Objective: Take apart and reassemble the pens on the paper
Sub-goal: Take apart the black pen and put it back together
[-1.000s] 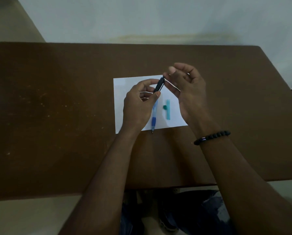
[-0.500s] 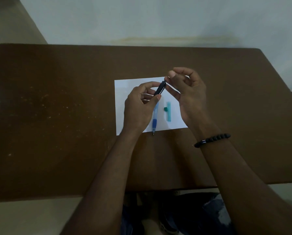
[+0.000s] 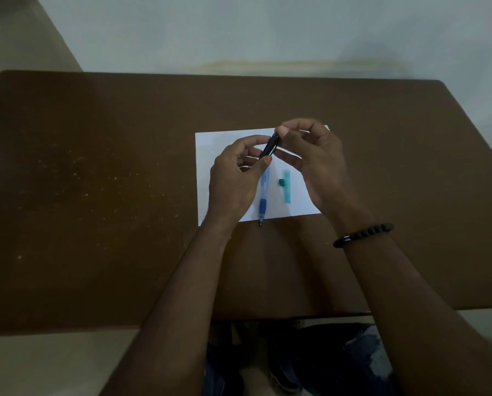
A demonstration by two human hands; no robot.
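left hand [image 3: 233,181] grips black pen [image 3: 270,145]; right hand [image 3: 316,164] pinches its top

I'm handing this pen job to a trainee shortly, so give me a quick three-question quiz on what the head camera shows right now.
1. True or false: both hands hold the black pen above the paper.
2. Which pen lies on the paper with its tip past the near edge? A) blue pen B) red pen C) green marker
3. Fill in: the teal cap lies on the paper, to the ____ of the blue pen.

Key: 1 true: left hand grips its lower end, right hand pinches its top. 2 A. 3 right.
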